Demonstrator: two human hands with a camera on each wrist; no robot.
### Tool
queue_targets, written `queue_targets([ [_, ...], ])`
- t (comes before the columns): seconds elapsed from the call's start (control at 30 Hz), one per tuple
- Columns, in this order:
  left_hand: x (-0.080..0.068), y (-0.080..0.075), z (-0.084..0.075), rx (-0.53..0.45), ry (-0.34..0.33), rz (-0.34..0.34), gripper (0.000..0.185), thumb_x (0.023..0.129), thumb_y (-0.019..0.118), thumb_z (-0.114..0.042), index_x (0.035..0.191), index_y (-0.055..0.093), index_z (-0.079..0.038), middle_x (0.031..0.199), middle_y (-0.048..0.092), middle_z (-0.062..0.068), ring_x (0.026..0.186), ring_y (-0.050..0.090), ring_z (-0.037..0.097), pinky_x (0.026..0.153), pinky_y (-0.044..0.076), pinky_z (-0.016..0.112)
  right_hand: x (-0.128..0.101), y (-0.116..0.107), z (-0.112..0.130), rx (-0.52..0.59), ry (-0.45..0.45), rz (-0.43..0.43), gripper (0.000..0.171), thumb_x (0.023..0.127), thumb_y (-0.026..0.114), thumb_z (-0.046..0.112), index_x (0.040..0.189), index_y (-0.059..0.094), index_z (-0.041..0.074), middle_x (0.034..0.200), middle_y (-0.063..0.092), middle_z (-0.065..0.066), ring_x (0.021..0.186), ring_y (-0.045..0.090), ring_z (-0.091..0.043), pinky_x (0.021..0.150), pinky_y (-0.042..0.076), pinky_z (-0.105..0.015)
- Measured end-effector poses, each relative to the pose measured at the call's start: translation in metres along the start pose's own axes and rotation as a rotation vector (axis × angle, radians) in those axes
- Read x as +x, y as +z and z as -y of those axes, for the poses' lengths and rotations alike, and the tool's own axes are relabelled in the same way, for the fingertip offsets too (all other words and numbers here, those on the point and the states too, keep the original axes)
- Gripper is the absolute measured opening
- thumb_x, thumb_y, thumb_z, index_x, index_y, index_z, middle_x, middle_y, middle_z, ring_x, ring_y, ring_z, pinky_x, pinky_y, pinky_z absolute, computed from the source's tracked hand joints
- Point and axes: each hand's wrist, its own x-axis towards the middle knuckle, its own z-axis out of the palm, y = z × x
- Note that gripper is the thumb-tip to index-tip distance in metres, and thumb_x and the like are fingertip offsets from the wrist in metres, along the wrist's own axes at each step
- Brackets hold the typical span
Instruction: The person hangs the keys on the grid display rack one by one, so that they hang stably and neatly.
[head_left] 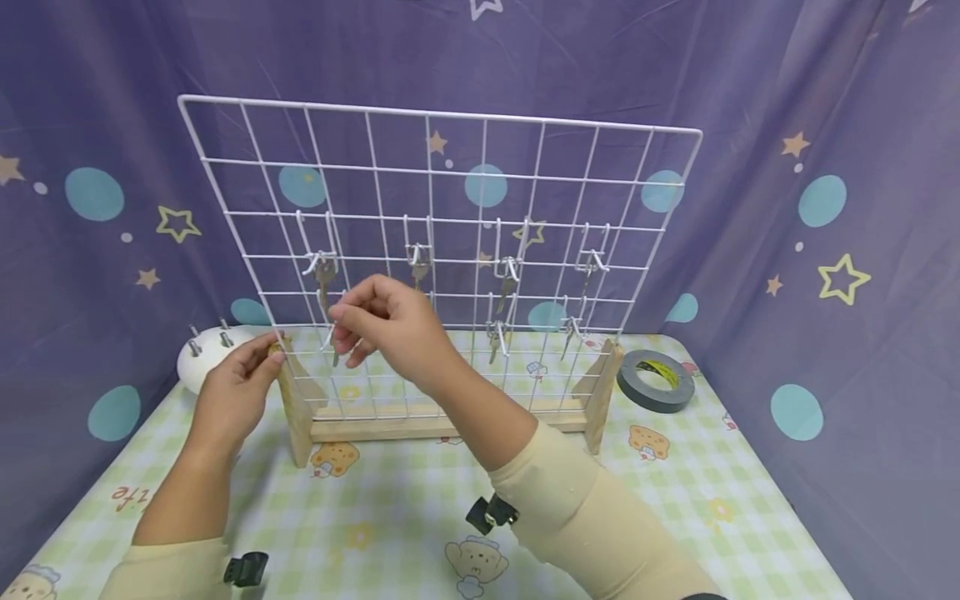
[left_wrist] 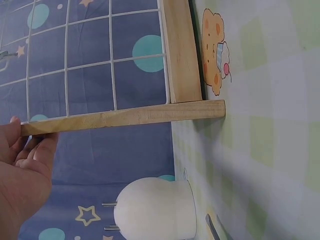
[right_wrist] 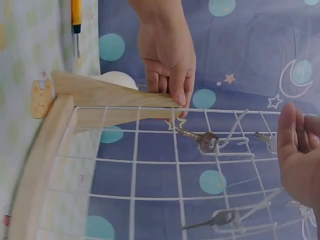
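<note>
A white wire grid panel stands upright in a wooden stand. My left hand grips the top of the stand's left upright between thumb and fingers. In front of the grid's left part is my right hand, its fingers loosely bent and nothing seen between them. Just by its fingertips, a key hangs on a lower white hook, apart from the hand in the right wrist view. Other keys hang on hooks along the grid, among them a key in the upper row.
Behind the left upright sits a white rounded object with metal pegs. A roll of grey tape lies right of the stand. A yellow-handled screwdriver lies on the checked tablecloth. Purple curtains enclose the table.
</note>
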Motion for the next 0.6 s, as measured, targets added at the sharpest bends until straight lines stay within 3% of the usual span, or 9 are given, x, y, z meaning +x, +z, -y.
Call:
queue_targets([
  [0.17,0.000,0.001,0.002,-0.008,0.005,0.015,0.057,0.101,0.047,-0.046,0.149,0.044,-0.015,0.146,0.050,0.017,0.117,0.052,-0.003,0.088,0.045,0.002,-0.029,-0.005,-0.008,-0.055,-0.001,0.093,0.010,0.098,0.061,0.013,0.100,0.060,0.003,0.085,0.066,-0.011,0.072,0.067,-0.020,0.064,0.063,-0.039],
  [0.3,0.000,0.002,0.002,-0.022,0.017,0.006,0.056,0.102,0.048,-0.044,0.148,0.045,-0.013,0.144,0.052,0.019,0.110,0.052,-0.010,0.086,0.043,0.000,-0.050,-0.012,-0.018,-0.125,0.024,0.165,0.009,0.098,0.061,0.013,0.100,0.061,0.005,0.087,0.067,-0.010,0.076,0.067,-0.017,0.068,0.063,-0.039],
  [0.5,0.001,0.004,0.002,-0.021,0.026,-0.008,0.054,0.102,0.049,-0.041,0.147,0.046,-0.011,0.143,0.051,0.020,0.102,0.051,-0.016,0.083,0.045,0.000,-0.077,-0.029,-0.039,-0.168,0.094,0.201,0.011,0.099,0.060,0.017,0.099,0.063,0.007,0.087,0.067,-0.009,0.078,0.066,-0.026,0.070,0.062,-0.044],
  [0.6,0.000,0.004,0.000,-0.010,0.016,-0.012,0.055,0.102,0.048,-0.042,0.147,0.045,-0.012,0.144,0.051,0.019,0.101,0.051,-0.015,0.083,0.044,0.000,-0.089,-0.039,-0.051,-0.171,0.129,0.200,0.012,0.099,0.060,0.019,0.099,0.063,0.008,0.087,0.067,-0.006,0.079,0.067,-0.025,0.070,0.062,-0.041],
])
